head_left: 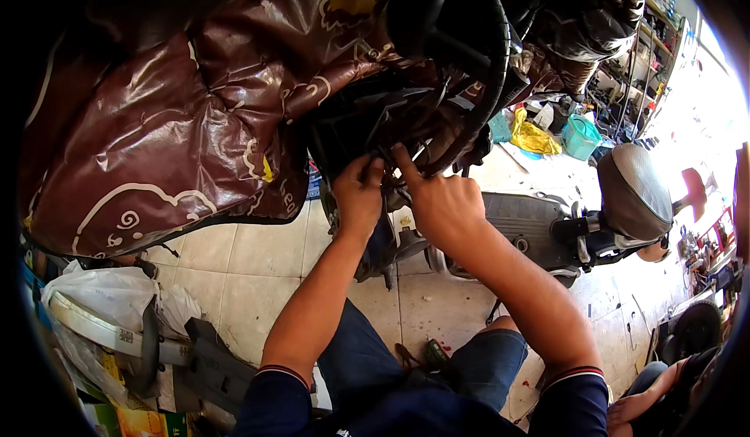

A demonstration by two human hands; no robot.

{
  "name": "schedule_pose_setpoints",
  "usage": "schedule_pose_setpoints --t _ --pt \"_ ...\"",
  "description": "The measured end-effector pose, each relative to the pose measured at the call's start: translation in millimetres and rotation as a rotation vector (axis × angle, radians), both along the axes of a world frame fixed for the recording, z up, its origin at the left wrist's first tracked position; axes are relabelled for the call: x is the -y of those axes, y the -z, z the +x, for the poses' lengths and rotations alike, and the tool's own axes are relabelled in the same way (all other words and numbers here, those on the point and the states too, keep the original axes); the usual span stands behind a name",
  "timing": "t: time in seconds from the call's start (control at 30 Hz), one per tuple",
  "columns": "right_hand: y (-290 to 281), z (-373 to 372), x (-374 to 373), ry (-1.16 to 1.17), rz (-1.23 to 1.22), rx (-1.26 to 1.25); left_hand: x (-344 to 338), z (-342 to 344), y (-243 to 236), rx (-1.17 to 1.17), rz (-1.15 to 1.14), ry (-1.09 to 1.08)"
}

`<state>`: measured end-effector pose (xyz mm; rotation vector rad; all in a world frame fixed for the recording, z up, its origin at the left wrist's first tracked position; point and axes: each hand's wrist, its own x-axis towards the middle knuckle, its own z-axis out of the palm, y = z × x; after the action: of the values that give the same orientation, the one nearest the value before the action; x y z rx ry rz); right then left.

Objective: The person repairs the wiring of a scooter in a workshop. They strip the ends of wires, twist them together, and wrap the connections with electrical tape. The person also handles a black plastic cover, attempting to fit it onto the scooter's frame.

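My left hand (360, 202) is closed, thumb and fingertips pinched together among dark parts at the front of a scooter body (344, 128). What the pinch holds is too small and dark to make out. Beside it, my right hand (447, 209) reaches into the same parts with its index finger extended. Its other fingers curl in and are partly hidden, along with anything in their grasp. A thick black ribbed cable (500, 54) curves down just beyond my right hand. The brown printed quilted cover (156, 132) drapes over the left side of the vehicle.
Right of my hands lies a grey footboard (519, 222), with a grey scooter seat (634, 191) past it. A teal bucket (580, 137) and a yellow bag (533, 134) sit farther back. Plastic-wrapped parts (101, 292) crowd the lower left. Another person's hand (633, 410) shows at lower right.
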<state>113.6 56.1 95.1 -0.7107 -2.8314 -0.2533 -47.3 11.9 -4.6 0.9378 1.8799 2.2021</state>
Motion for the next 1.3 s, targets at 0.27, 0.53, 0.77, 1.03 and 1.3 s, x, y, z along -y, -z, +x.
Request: schedule_pose_setpoints --t 0.27,0.53,0.77,1.03,1.3 --pt "-6 -17 -4 0.107 -0.063 0.03 -5 13 1 -0.114 0.018 -0.058" --pt "-1 -10 4 0.006 -0.029 -0.029 -3 10 -4 -0.075 -0.113 -0.1" --pt "-6 -23 -1 0.095 -0.098 0.032 -12 14 -1 0.134 0.118 -0.102" --pt "-1 -15 -2 0.071 -0.136 -0.005 7 26 -2 0.04 0.126 0.067" --pt "22 12 -4 -0.096 0.075 -0.084 3 12 -4 -0.16 -0.01 -0.002"
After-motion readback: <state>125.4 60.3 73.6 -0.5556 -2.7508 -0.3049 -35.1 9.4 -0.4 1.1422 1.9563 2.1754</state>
